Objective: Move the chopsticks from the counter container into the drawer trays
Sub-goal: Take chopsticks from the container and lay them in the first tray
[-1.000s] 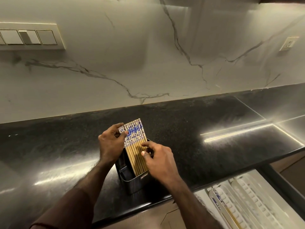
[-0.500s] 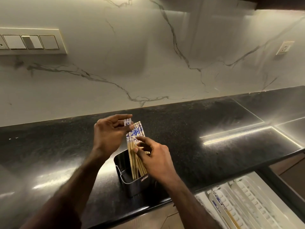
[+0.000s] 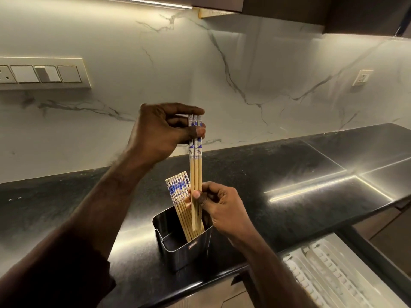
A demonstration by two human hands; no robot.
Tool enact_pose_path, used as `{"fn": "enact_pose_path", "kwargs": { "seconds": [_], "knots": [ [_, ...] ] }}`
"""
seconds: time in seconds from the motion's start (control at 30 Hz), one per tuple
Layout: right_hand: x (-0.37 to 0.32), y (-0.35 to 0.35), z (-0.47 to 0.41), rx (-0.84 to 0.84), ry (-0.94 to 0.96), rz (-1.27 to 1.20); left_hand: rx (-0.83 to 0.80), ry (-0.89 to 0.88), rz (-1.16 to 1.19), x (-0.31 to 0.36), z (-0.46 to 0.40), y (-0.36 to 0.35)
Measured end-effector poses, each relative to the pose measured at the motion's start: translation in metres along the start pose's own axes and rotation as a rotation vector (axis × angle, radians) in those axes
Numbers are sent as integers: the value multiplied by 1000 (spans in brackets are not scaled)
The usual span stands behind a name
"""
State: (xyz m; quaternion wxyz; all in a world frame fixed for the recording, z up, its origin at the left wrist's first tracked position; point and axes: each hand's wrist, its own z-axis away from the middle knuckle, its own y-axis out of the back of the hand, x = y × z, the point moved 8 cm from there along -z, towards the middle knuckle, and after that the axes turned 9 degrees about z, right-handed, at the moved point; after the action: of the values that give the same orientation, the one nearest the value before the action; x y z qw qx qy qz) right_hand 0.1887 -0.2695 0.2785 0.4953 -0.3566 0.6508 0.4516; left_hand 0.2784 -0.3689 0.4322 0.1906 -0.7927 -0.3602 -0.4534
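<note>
Left hand (image 3: 160, 132) pinches three raised chopsticks (image 3: 195, 165) by their patterned tops | your right hand (image 3: 219, 205) grips their lower shafts | tips now almost clear of container (image 3: 184, 252) on counter (image 3: 289, 174), remaining bundle (image 3: 179, 196) left inside | next: drawer trays (image 3: 329, 272), near right.

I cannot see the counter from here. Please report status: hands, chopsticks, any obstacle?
Left hand pinches three chopsticks at top, right hand pinches them lower. Tips still in container. Rest stand inside. Drawer trays open, path clear.
</note>
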Motion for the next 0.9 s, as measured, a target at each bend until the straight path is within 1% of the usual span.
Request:
{"fn": "enact_pose_path", "kwargs": {
  "seconds": [0.13, 0.3, 0.63, 0.9],
  "knots": [
    [15, 4, 19, -68, -85, -74, 12, 3, 27, 8, -8, -3],
    [22, 12, 34, -77, -148, -112, 17, 15, 61, 11, -10, -14],
    [19, 31, 55, -62, -160, -139, -8, 24, 92, 16, -7, -37],
    [18, 69, 89, -15, -160, -147, -65, 32, 155, 25, 1, -83]
  ]
}}
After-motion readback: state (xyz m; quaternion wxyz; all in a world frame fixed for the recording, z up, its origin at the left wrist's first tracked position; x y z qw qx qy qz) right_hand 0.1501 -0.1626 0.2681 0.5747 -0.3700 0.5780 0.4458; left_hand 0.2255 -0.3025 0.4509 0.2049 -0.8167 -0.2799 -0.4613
